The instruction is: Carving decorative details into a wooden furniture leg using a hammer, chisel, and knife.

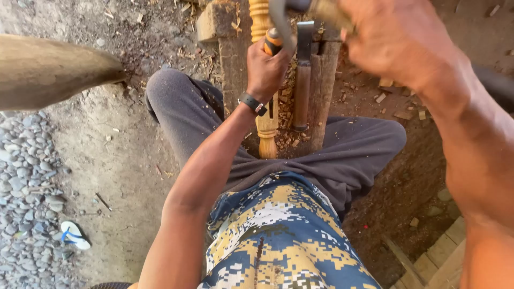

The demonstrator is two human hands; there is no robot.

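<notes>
A pale turned wooden spindle (266, 128) lies lengthwise on a rough timber block (324, 80) between my knees. My left hand (266, 67) is closed around an orange-handled chisel (273, 43) set against the spindle. Raised near the camera and blurred, my right hand (399, 40) grips the handle of a mallet or hammer (284, 16) above the chisel. A second chisel (302, 80) with a dark wooden handle rests on the block beside the spindle.
Wood chips litter the block and the dirt ground. A large pale log end (48, 69) juts in at the left. Grey pebbles (27, 176) and a sandal (75, 235) lie at lower left. Wooden planks (439, 257) sit at lower right.
</notes>
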